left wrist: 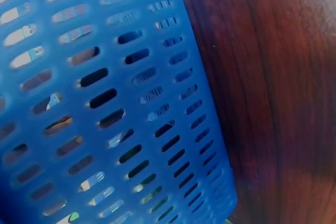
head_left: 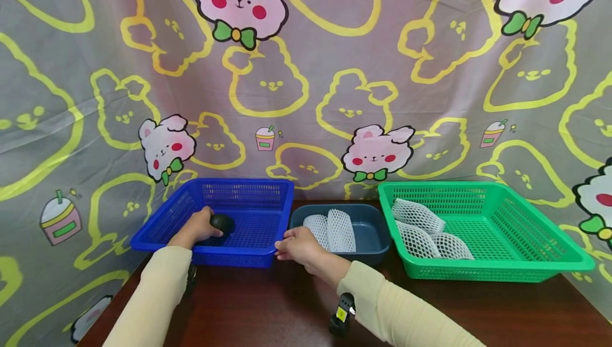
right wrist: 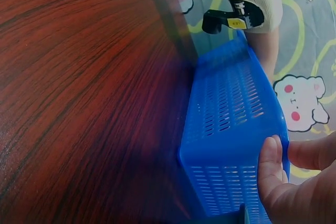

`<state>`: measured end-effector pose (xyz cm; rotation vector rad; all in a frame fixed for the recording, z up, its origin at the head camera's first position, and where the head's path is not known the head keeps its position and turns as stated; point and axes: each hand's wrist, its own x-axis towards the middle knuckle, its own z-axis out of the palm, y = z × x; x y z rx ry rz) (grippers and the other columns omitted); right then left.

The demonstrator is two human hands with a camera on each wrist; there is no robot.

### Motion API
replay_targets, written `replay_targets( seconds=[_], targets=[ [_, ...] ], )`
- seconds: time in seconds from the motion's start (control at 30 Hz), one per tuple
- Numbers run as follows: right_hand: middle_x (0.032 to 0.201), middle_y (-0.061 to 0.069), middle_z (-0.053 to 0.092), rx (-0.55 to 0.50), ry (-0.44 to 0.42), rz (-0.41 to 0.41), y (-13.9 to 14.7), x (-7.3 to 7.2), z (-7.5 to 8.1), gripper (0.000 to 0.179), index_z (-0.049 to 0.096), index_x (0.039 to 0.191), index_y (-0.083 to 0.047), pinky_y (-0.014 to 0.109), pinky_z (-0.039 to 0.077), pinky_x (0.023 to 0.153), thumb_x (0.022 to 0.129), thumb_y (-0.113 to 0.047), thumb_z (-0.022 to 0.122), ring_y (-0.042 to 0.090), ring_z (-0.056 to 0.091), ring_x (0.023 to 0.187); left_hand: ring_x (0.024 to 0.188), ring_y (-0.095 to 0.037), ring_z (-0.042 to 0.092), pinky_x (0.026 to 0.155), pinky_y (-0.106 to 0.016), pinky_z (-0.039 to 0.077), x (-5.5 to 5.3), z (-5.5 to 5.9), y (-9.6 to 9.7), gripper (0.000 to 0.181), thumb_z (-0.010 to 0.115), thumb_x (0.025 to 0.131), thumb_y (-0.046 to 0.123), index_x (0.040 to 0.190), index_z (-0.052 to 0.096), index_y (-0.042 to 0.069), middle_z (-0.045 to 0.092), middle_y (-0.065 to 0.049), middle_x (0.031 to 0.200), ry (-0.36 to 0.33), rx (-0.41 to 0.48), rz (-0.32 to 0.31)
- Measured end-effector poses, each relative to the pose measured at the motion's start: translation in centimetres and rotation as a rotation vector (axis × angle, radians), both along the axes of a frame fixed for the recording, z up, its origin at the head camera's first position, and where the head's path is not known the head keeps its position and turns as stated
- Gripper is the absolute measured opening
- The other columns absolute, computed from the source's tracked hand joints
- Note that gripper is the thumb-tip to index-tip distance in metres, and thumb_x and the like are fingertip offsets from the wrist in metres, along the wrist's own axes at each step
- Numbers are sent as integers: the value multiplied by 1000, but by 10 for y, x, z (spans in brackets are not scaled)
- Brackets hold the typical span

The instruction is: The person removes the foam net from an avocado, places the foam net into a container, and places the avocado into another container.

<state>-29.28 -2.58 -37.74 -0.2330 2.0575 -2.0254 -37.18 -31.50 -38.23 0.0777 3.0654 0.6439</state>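
Note:
A dark, oval avocado (head_left: 222, 223) lies in the left part of the blue basket (head_left: 258, 252). My left hand (head_left: 200, 226) reaches over the near rim and holds it, thumb on the near side and fingers behind. The basket's slotted wall (left wrist: 115, 124) fills much of the left wrist view, which hides that hand and the avocado. With thumb and fingers, my right hand (head_left: 301, 248) pinches the basket's near right corner. The right wrist view shows this grip closely, the right hand (right wrist: 302, 177) having its thumb and fingers on opposite sides of the rim.
A dark blue-grey bin (head_left: 375, 230) with white foam net sleeves (head_left: 340, 230) stands right of the blue basket. Further right, a green basket (head_left: 497, 270) holds several white foam-netted pieces (head_left: 418, 215). All stand on a dark wooden table (head_left: 268, 304) before a patterned curtain (head_left: 306, 70).

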Motion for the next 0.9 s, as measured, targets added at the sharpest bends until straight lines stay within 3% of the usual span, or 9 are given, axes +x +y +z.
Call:
replay_targets(
  seconds=[0.3,0.9],
  targets=[
    [77,12,65,19,-4,-8,1,0,1,12,59,101,15,31,57,65,91,8,58,17,63,65,109,-54,51,91,-57,43,-6,-3,0,75,80,77,9,125,35,-24,50,-44,117,8,-106,-22],
    [79,13,65,22,-12,-14,1,1,0,13,58,102,15,32,58,66,91,8,58,19,64,67,119,-56,42,99,-59,37,-6,-3,0,83,81,75,8,132,31,-25,41,-45,128,-20,-138,-1]
  ],
)
